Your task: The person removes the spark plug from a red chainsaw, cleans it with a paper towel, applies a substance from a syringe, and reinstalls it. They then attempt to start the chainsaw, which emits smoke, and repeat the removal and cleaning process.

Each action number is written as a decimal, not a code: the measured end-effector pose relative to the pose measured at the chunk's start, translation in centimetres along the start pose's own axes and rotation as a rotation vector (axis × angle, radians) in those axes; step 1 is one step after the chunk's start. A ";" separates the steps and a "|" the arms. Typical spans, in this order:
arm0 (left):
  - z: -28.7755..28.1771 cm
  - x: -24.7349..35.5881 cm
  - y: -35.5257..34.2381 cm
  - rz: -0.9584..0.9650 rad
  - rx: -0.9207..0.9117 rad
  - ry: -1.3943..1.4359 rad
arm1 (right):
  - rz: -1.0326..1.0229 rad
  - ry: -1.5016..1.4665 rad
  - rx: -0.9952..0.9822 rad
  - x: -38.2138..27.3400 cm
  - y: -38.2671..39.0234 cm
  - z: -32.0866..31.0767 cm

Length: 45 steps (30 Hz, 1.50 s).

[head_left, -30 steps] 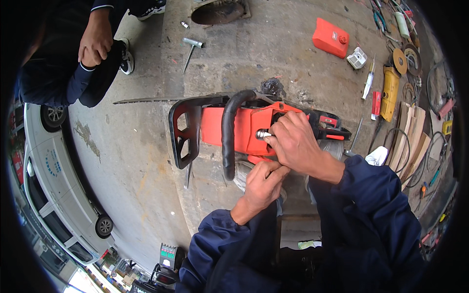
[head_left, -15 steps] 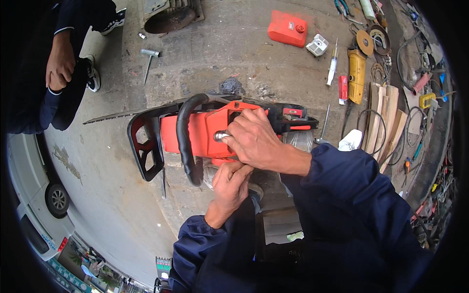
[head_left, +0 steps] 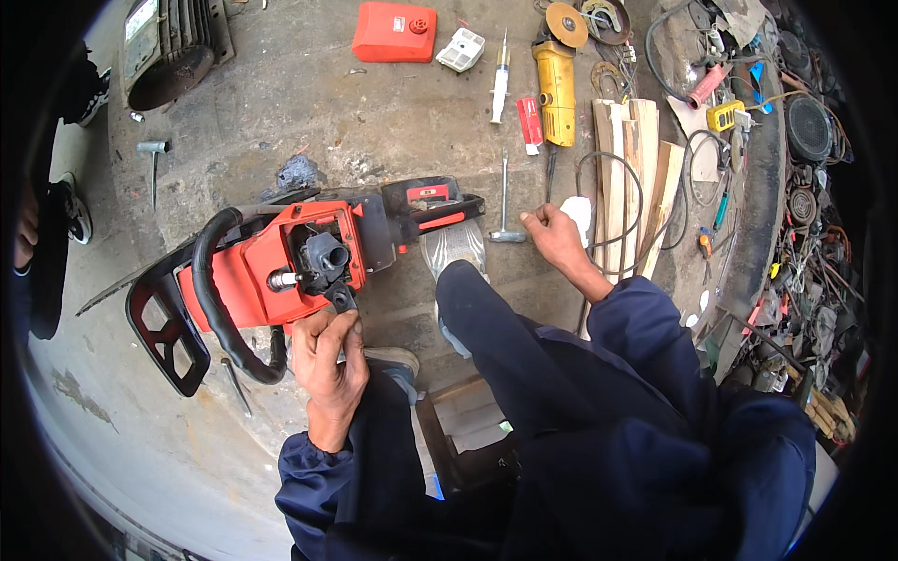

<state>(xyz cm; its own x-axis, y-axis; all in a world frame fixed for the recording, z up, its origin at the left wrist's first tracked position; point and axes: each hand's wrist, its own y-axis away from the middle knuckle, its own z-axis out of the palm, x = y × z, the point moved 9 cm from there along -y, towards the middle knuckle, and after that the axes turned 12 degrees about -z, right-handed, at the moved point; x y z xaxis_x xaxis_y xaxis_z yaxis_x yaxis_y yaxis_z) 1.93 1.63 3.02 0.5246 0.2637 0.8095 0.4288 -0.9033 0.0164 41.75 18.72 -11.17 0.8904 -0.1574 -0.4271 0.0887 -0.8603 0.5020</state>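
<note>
An orange-red chainsaw (head_left: 245, 257) with a black front handle lies before me on the ground, its top cover off. Inside the opening, a spark plug (head_left: 282, 280) sits beside a black intake piece (head_left: 325, 254). My left hand (head_left: 329, 365) is closed, thumb and fingers pinched at the saw's near edge by a small black part (head_left: 343, 299); what the fingertips grip is hidden. To the right of the saw, my right hand (head_left: 559, 241) hovers with curled fingers pinched together, near the head of a T-handled wrench (head_left: 506, 201). Anything between those fingertips is too small to tell.
Beyond lie a red cover (head_left: 394, 33), a white filter-like part (head_left: 461, 50), a syringe (head_left: 500, 79) and a yellow angle grinder (head_left: 557, 89). Wood strips (head_left: 613, 187) and a cable stand at right. Another T-shaped tool (head_left: 153, 168) lies far left, near a person's shoe (head_left: 77, 208).
My right hand has left the chainsaw and moved right, beside the T-handled wrench, uncovering the spark plug and intake. My left hand stays at the saw's near edge. The view has shifted right.
</note>
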 end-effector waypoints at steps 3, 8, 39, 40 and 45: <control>0.1 0.2 -0.3 0.004 0.013 -0.010 | -0.058 -0.025 0.033 -0.1 -0.5 3.2; 0.3 0.4 -0.5 0.015 0.011 -0.020 | -0.122 0.083 0.076 -0.5 -2.3 5.6; -1.3 -1.9 -0.7 0.006 0.024 0.264 | -1.433 -0.100 -0.412 -40.9 9.0 2.8; -1.4 -1.9 -0.7 0.007 0.026 0.267 | -1.447 -0.055 -0.426 -40.9 9.2 2.9; -1.4 -2.0 -0.7 0.004 0.031 0.277 | -1.489 -0.127 -0.425 -41.0 9.4 3.9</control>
<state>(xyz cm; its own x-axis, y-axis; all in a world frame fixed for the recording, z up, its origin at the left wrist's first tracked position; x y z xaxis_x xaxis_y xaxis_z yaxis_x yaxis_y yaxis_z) -0.43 1.21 2.22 0.3075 0.1535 0.9391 0.4519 -0.8921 -0.0022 4.31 15.19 8.10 -0.1536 0.6266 -0.7640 0.9626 -0.0798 -0.2590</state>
